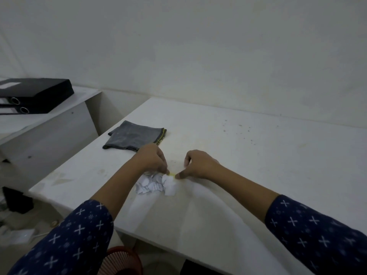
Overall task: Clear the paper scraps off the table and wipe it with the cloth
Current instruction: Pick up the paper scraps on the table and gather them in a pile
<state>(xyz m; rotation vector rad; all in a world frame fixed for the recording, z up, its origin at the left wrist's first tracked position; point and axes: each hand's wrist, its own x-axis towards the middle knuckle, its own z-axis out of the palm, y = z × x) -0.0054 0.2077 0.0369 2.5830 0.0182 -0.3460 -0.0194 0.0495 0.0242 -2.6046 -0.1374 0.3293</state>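
Observation:
A small heap of white paper scraps [154, 185] lies on the white table [258, 155], near its middle. My left hand [153, 159] rests at the heap's far left edge, its fingertips pinched on a scrap with a bit of yellow showing. My right hand [198, 165] is at the heap's far right edge, thumb and forefinger pinched at the same yellow-tinged scrap. A folded grey cloth [135, 135] with a yellow-green trim lies flat on the table just beyond my left hand, untouched.
Two black binders [33, 96] lie on a lower white desk at the left. A reddish-brown ribbed basket [121, 261] stands on the floor under the table's near edge. Dark specks [238, 130] dot the table's far right. The wall runs behind the table.

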